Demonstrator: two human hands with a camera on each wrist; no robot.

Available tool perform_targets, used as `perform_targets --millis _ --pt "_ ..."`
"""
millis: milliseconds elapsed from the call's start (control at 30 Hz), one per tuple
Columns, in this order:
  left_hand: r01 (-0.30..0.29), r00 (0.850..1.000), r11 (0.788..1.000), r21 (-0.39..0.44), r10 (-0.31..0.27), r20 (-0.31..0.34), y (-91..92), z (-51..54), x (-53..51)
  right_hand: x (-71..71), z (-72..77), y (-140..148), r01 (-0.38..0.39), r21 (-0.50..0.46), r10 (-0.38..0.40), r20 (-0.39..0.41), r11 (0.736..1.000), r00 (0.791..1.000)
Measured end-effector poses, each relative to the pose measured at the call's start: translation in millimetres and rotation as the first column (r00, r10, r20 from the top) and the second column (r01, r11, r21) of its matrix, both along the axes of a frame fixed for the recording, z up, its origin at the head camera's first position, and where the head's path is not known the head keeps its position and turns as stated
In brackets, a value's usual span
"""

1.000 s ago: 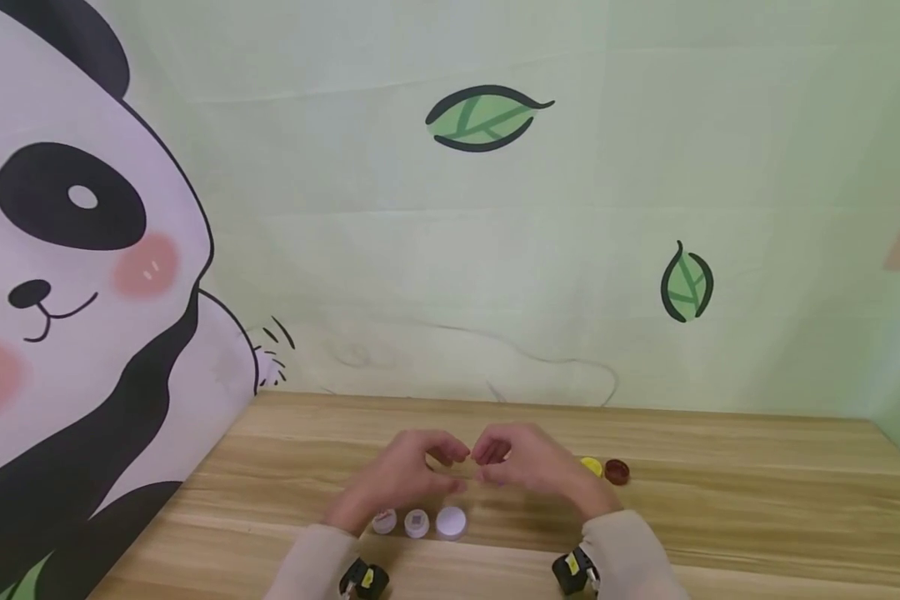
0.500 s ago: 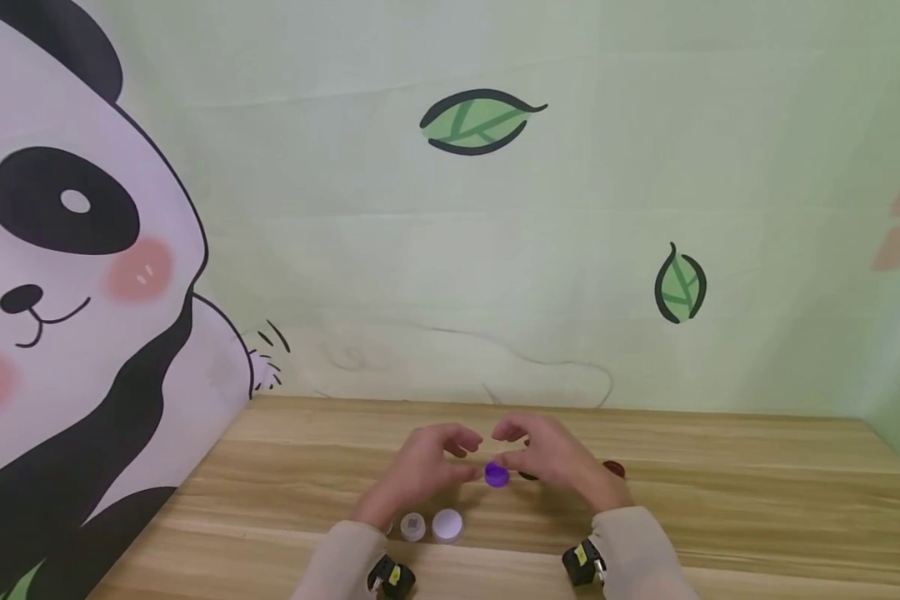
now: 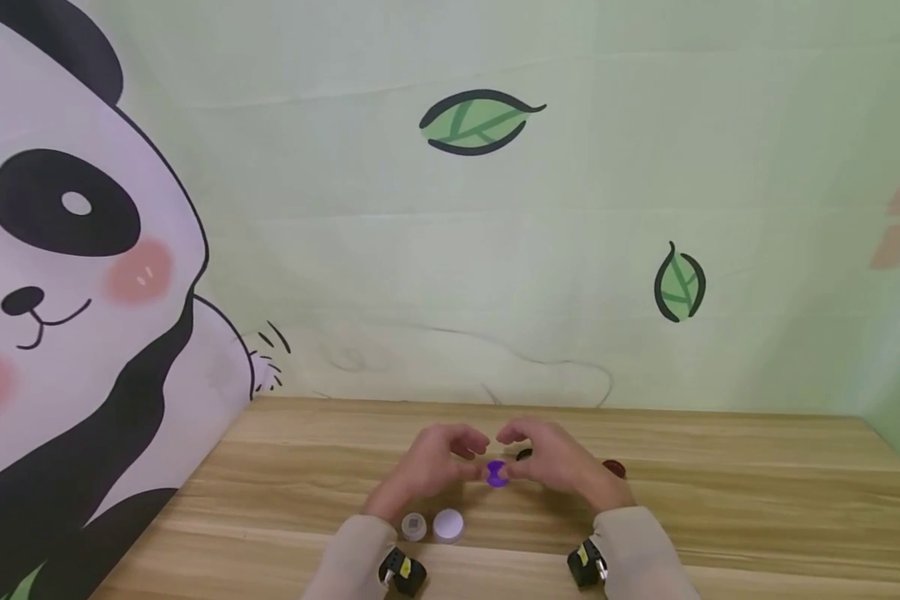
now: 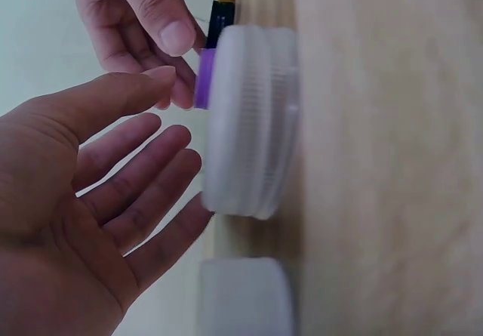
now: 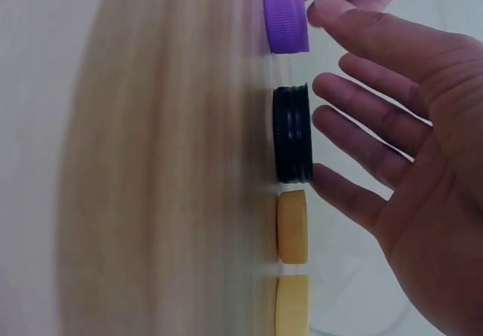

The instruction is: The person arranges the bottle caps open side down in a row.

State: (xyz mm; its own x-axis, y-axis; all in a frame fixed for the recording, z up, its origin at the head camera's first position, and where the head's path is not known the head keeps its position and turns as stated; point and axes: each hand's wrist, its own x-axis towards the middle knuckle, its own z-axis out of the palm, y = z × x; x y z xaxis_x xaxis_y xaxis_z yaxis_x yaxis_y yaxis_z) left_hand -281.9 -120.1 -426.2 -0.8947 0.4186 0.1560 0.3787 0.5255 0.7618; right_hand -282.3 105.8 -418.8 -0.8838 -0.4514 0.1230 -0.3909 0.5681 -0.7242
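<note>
A purple ribbed bottle cap [image 3: 497, 475] lies on the wooden table between my two hands. My left hand [image 3: 441, 460] has its thumb at the cap's left edge. The thumb of my right hand [image 3: 553, 457] overlaps the cap's right edge. In the right wrist view that thumb lies along the top of the purple cap [image 5: 287, 19]; pressing or mere touch cannot be told. The other fingers of both hands spread loosely and hold nothing. Beside the right fingers stands a black cap [image 5: 293, 134]. A white ridged lid [image 4: 249, 121] partly hides the purple cap in the left wrist view.
Two white lids, one with a grey square [image 3: 414, 527] and one plain [image 3: 448, 526], lie nearer the body. A dark red cap [image 3: 613, 469] sits beyond the right wrist. Orange [image 5: 293, 226] and yellow [image 5: 293, 306] caps continue the row. A printed wall [image 3: 390, 275] stands behind the table.
My hands have shifted slightly right in view. The purple cap, mostly hidden a second ago, now shows between the thumbs. The right thumb has come down over its edge.
</note>
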Motion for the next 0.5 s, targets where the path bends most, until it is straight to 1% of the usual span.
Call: perform_targets --millis 167,367,500 --pt "0.03 0.999 0.999 0.026 -0.03 0.025 0.6 -3.7 0.8 -0.7 -2.8 1.0 -0.015 0.027 0.015 -0.012 1.0 1.0" --pt "0.035 0.999 0.999 0.02 -0.035 0.036 -0.3 -5.3 1.8 -3.7 -6.2 -0.4 -0.059 0.049 0.06 -0.027 0.997 0.998" --pt "0.031 0.999 0.999 0.016 -0.031 0.04 -0.4 -7.8 1.5 -4.8 -7.9 -1.0 -0.094 0.042 0.096 -0.042 0.995 0.994"
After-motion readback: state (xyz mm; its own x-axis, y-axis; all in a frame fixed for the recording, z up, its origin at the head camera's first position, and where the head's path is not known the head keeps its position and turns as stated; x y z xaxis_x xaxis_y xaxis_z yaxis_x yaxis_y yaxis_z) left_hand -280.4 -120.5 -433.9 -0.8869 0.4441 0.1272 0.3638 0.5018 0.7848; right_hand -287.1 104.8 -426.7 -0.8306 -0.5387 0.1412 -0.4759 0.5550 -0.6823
